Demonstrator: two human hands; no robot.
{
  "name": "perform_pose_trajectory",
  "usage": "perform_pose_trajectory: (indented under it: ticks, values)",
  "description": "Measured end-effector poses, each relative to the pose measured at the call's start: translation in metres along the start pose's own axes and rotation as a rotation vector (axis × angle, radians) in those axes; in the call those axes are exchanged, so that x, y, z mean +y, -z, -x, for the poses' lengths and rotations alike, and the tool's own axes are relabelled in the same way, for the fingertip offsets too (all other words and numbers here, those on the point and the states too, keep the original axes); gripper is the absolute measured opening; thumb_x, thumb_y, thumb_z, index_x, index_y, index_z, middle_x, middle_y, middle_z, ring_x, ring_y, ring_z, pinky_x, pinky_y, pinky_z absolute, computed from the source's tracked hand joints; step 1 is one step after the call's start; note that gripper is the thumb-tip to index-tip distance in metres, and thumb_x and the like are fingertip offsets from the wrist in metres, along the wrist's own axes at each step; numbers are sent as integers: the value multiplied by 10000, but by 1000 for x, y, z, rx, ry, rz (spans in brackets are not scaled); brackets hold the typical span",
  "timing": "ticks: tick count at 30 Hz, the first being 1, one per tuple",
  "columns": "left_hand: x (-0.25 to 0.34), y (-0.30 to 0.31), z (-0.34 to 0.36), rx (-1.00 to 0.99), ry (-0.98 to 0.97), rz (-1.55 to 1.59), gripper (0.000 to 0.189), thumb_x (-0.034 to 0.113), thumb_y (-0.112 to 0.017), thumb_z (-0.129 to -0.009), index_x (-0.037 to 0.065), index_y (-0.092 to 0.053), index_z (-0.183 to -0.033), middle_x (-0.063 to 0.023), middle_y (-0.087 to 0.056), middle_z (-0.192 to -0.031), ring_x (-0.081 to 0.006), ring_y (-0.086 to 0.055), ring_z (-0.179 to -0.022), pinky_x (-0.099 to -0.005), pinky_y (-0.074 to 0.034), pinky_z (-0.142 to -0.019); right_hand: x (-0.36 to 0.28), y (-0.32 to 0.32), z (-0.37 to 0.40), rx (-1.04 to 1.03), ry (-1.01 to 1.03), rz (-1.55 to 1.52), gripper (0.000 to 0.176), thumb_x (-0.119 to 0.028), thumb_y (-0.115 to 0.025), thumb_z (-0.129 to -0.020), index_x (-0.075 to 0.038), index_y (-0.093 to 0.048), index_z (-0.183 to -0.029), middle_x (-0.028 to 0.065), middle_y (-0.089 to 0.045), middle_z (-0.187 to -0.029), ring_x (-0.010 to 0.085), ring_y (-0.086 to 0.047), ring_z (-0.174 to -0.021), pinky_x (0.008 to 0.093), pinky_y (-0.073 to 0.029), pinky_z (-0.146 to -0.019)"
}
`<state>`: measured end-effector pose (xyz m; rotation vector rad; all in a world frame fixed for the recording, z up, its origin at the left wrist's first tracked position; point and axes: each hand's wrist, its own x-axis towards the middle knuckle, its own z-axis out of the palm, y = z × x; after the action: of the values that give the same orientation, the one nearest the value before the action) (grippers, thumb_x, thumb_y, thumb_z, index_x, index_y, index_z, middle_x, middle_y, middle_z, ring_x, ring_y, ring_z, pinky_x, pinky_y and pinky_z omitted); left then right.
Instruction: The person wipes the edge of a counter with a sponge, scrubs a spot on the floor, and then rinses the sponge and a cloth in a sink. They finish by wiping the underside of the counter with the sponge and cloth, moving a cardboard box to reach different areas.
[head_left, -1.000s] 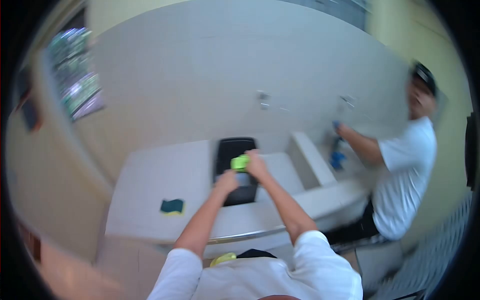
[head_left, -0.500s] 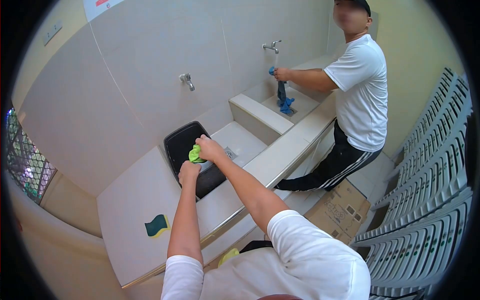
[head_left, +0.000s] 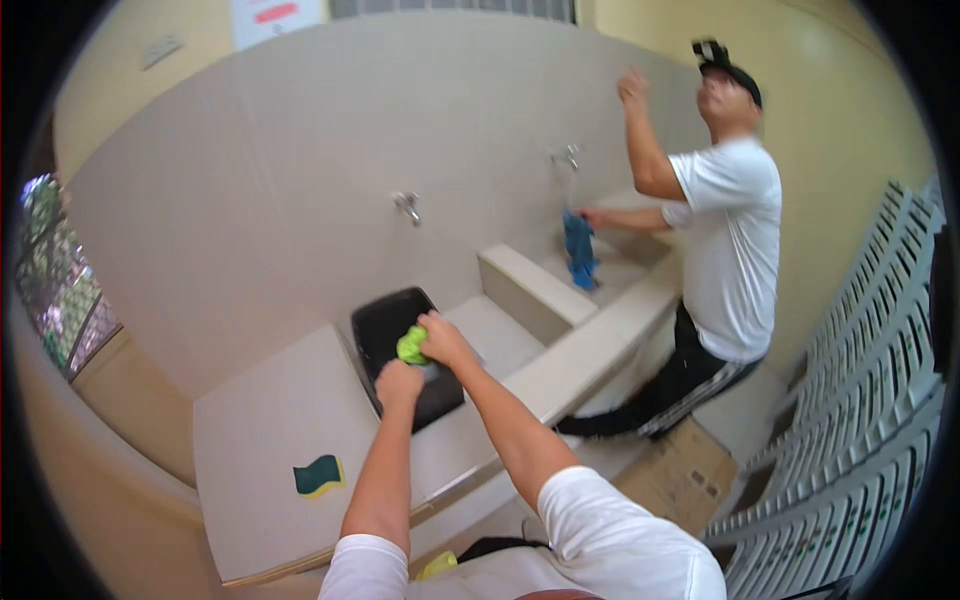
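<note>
A crumpled lime-green cloth (head_left: 411, 346) is bunched between my two hands, over a black plastic basin (head_left: 374, 322). My right hand (head_left: 443, 340) is closed on its upper right side. My left hand (head_left: 399, 384) is closed at the lower left end, where the fingers are partly hidden and blurred. The basin stands in the near sink bay, with a light patch, perhaps water, showing below the cloth. On the tiled counter (head_left: 260, 420) to the left lies a green and yellow scouring sponge (head_left: 319, 476).
At the right, a co-worker (head_left: 728, 250) holds a blue cloth (head_left: 579, 245) below the far tap (head_left: 567, 156), other hand raised. A near tap (head_left: 408, 207) juts from the wall. A low divider (head_left: 535, 290) separates the bays. Stacked chairs (head_left: 850, 420) and flattened cardboard (head_left: 680, 475) are at right.
The view has tilted up, so the scene sits lower. My hands keep the green cloth over the basin. The co-worker has lifted one hand off the blue cloth to head height.
</note>
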<state>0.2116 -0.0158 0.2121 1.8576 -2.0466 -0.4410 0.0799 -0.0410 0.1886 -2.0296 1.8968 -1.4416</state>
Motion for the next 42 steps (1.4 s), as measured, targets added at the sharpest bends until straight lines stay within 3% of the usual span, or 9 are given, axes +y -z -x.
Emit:
perform_pose_trajectory:
  ticks: [3,7,17,23,42]
  values:
    - [-4,4,2,-20,4,69,322,284,-564,-720,40,-654,-910,-175,-626,-984,-309,-601,-943,-392,-476,-805,-7,2,-1,-22,-12,41,265,-54,-544,-604,-37,-532,-868,191,-524,-875,390,-525,-875,445,-442,-738]
    - [-9,12,4,-94,44,143,349,248,-615,-666,42,-645,-946,-166,-616,-1031,-306,-583,-992,-380,-466,-848,-2,-3,-1,-27,4,50,266,-71,-555,-596,-36,-560,-859,200,-552,-841,394,-536,-833,445,-442,-733]
    - [-20,4,-8,-159,50,169,423,257,-653,-646,59,-624,-1018,-148,-596,-1093,-290,-561,-1042,-375,-447,-876,-1,-7,-1,-4,-35,40,266,-78,-565,-595,-28,-577,-856,193,-560,-864,380,-539,-857,421,-444,-762]
    - [-35,-22,-38,-262,-61,177,428,253,-636,-644,59,-619,-1025,-165,-590,-1092,-303,-559,-1038,-403,-442,-879,1,-8,-3,-72,-86,78,263,-78,-567,-605,-43,-587,-866,189,-575,-887,374,-550,-873,423,-448,-773]
    - [-25,-4,-18,-132,-57,209,293,163,-578,-658,9,-647,-897,-213,-606,-999,-336,-582,-966,-422,-468,-832,11,-14,-5,-49,-22,93,249,-51,-534,-634,-51,-555,-882,192,-543,-900,395,-542,-860,461,-445,-742]
